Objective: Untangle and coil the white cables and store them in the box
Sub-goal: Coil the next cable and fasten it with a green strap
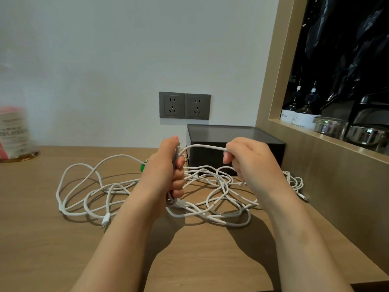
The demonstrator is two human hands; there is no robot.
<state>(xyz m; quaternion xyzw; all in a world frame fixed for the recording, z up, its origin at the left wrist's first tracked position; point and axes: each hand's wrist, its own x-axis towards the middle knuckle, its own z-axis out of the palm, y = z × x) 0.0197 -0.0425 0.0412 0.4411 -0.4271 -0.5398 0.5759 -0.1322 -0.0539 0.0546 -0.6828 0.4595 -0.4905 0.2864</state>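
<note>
While sizing up what lies where, pretty simple really; grips an upright bunch of the white cables (pixel 221 186) in the left hand (pixel 166 165), fingers curled right round it; pinches a single strand (pixel 202 146) in the right hand (pixel 250 159), fingers hooked over the top; runs side to side between the two fists, arching a little, just in front of the box (pixel 210 152); sprawls loose over the table (pixel 63 249) otherwise, under and around both wrists, big loops trailing well out left and a smaller clump off right by the wood panel; sits straight ahead against the wall, that box, probably nearer the right hand; can't tell if lidded or open; likely means feeding slack leftwards onto the bunch, then pushing it forward to stash.
</note>
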